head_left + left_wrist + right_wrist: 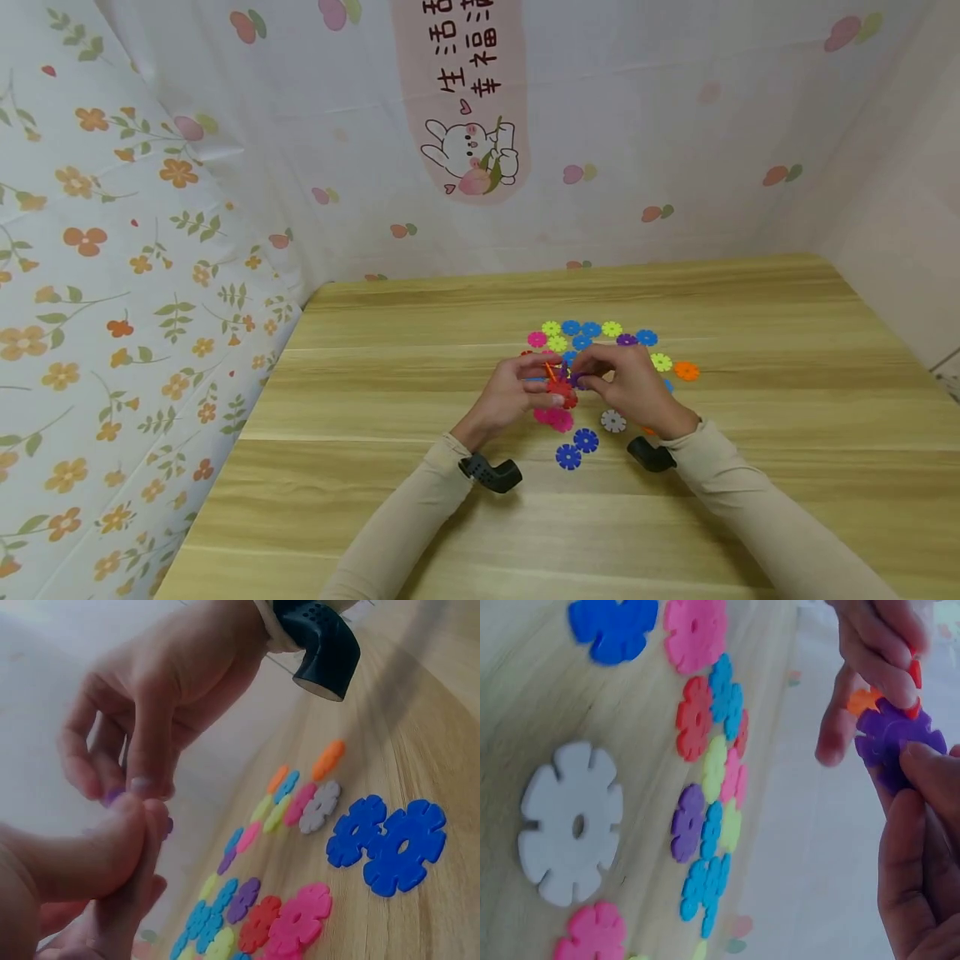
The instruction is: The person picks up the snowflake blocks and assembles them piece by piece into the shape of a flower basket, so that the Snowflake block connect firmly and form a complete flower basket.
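Pushing at a slant could make the purple disc (892,729) twist out of your grip, since you have it only by one edge. Squeezing unevenly with your left hand (510,393) could also let the red piece (558,390) turn or the orange piece (861,701) work loose. Anything you drop would probably land among the loose discs, perhaps near the white disc (613,421) or the blue disc (567,457), both on the table (360,400) below your hands.

The purple disc sits between the thumb and fingertips of your right hand (630,385), pinched, with most of its face projecting toward your left fingers. Your left thumb and fingertips pinch the red piece, the orange one just behind the purple. Your fingers crowd the spot, so I can't tell whether any slots are engaged.
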Demonstrator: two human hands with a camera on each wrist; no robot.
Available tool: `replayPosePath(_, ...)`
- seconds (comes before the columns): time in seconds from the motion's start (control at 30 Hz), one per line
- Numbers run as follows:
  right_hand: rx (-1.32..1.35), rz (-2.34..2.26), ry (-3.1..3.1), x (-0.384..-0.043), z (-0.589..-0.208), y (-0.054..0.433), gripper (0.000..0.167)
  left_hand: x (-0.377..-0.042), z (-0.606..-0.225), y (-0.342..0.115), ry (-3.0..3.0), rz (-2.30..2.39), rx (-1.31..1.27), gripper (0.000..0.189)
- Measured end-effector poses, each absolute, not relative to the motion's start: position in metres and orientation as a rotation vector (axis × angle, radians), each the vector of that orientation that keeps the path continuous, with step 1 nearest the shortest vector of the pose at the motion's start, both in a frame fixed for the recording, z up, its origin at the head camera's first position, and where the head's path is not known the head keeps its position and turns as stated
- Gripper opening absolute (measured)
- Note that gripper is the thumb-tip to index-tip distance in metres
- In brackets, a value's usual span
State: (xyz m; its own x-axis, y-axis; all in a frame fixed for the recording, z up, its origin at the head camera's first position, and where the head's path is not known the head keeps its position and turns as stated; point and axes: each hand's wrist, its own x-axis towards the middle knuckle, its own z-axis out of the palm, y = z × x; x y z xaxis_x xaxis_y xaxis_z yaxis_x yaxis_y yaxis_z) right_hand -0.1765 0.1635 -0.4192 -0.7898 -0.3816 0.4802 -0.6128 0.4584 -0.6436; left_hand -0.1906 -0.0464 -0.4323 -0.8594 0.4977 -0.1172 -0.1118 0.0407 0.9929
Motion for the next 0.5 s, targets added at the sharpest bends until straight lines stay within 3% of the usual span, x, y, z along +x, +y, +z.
replayPosePath(0.27,0.981,1.023,-2.411,-0.1717,-0.4123,0.1564,0.025,-0.1883,-0.4322,-0.0464,1.932,1.862,0.409,0.061)
replayPosePath(0.5,0.816,1.093,-2.463,-0.1685,-0.4119,0.1585,0.037,-0.1911,-0.4297,-0.0539,1.906,1.899,0.433,0.047)
